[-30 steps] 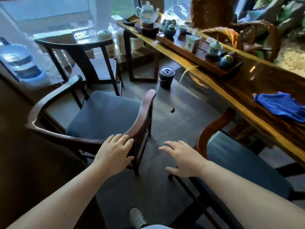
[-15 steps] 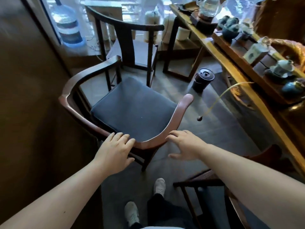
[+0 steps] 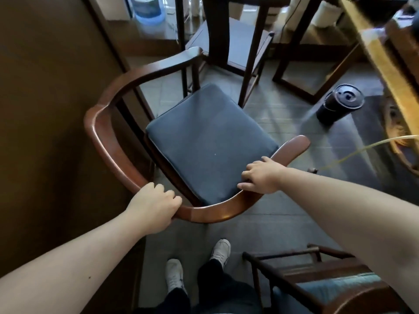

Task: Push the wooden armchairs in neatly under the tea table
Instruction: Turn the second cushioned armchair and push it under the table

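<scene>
A wooden armchair (image 3: 108, 141) with a curved rail and a dark blue seat cushion (image 3: 208, 141) stands in front of me, away from the tea table (image 3: 390, 71) at the right edge. My left hand (image 3: 152, 207) is closed over the back of the rail. My right hand (image 3: 260, 175) grips the right arm of the same rail, fingers curled over it. A second armchair (image 3: 317, 282) with a blue cushion shows at the bottom right. A third, darker chair (image 3: 229, 39) stands beyond.
A brown wall (image 3: 45, 109) runs close along the left. A black lidded bin (image 3: 337, 105) sits on the tiled floor by the table. A thin yellow hose (image 3: 362, 148) hangs from the table. A water bottle (image 3: 147, 7) stands far back. My shoes (image 3: 197, 264) are below.
My view has swung down and left toward the armchair. Both hands, which were hovering open, have closed on the chair's rail.
</scene>
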A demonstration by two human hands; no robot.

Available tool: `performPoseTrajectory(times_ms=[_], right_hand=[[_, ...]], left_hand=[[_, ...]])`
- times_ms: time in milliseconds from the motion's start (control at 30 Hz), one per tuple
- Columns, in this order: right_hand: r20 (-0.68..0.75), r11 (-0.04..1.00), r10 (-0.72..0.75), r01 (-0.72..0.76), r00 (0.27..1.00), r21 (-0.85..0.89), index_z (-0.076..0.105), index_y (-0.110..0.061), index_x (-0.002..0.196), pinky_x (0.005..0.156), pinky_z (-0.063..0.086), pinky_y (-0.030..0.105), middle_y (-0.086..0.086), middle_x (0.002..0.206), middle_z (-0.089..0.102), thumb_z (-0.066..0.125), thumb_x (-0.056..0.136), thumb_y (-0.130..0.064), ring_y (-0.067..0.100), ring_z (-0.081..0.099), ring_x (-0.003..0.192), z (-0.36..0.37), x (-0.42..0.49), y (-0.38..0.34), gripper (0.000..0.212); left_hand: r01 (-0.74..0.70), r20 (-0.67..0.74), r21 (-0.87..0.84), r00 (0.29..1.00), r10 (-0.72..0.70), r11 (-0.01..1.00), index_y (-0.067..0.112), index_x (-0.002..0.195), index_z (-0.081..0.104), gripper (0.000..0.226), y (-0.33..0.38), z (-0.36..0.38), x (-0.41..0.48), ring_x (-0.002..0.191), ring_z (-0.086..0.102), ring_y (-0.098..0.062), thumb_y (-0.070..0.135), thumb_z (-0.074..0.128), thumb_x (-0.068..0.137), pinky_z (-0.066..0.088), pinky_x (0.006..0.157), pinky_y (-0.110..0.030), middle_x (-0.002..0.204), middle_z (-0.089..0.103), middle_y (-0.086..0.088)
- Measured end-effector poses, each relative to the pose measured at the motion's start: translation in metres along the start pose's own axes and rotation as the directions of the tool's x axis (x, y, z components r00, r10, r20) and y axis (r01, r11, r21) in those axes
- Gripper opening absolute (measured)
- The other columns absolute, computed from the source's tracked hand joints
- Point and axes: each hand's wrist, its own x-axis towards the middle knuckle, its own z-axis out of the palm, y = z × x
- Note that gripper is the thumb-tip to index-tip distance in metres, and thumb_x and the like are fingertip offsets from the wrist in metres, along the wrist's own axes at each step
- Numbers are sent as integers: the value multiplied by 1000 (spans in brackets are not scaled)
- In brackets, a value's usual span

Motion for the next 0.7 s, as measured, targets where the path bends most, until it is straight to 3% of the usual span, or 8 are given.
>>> performPoseTrajectory(times_ms=[133, 300, 367, 433, 500, 633, 700], right_hand=[[158, 999, -40, 39, 987, 5, 66, -30, 107, 93, 36, 44, -3, 104, 67, 5, 78, -82, 24, 57, 103, 9, 19, 11, 85], [-89, 960, -268, 259, 959, -108, 71, -24, 83, 84, 38, 36, -5, 92, 63, -18, 62, -90, 19, 53, 97, 14, 31, 18, 113], [-62, 965, -259, 255, 964, -69, 66, -21, 75, 76, 41, 35, 0, 90, 67, -11, 64, -91, 24, 58, 92, 17, 35, 19, 105], [22, 981, -187, 188, 982, -47, 58, -17, 65, 68, 43, 34, 6, 88, 69, 9, 77, -87, 30, 61, 86, 16, 41, 18, 86], [58, 992, -119, 122, 991, -45, 52, -17, 62, 72, 46, 35, 10, 94, 70, 19, 85, -80, 33, 62, 91, 13, 40, 14, 75], [-13, 994, -83, 82, 996, -77, 66, -14, 86, 82, 46, 36, 11, 107, 70, 21, 89, -75, 32, 62, 104, 17, 34, 2, 76], [-16, 995, -78, 77, 997, -64, 65, -16, 87, 82, 47, 37, 10, 106, 70, 20, 89, -76, 31, 62, 104, 26, 28, -5, 75]], left_hand=[[37, 57, 21, 998, -38, 999, 22, 107, 53, 19, 3, -6, 5, 90, 60, -28, 32, 48, 92, 47, 78, -41, 104, 63, -1], [39, 73, 50, 996, -42, 998, 19, 107, 52, 15, 5, -3, 8, 90, 60, -31, 21, 50, 92, 47, 80, -42, 103, 63, -5], [21, 66, 50, 998, -24, 999, 18, 106, 52, 15, 3, -2, 9, 90, 60, -32, 21, 50, 92, 47, 79, -43, 103, 64, -6], [-11, 60, 35, 998, 9, 999, 18, 106, 51, 14, 0, 0, 10, 88, 61, -32, 20, 48, 92, 48, 77, -43, 101, 64, -6], [-56, 62, 43, 997, 54, 997, 18, 105, 51, 13, -4, 0, 9, 86, 62, -31, 20, 48, 92, 49, 75, -44, 99, 65, -6], [-79, 46, 55, 996, 77, 995, 17, 107, 52, 15, -7, 9, 5, 85, 63, -32, 19, 50, 92, 51, 76, -44, 99, 66, -7], [-111, 48, 68, 993, 108, 992, 17, 108, 54, 17, -10, 13, 2, 87, 63, -32, 23, 51, 93, 51, 78, -45, 99, 66, -7]])
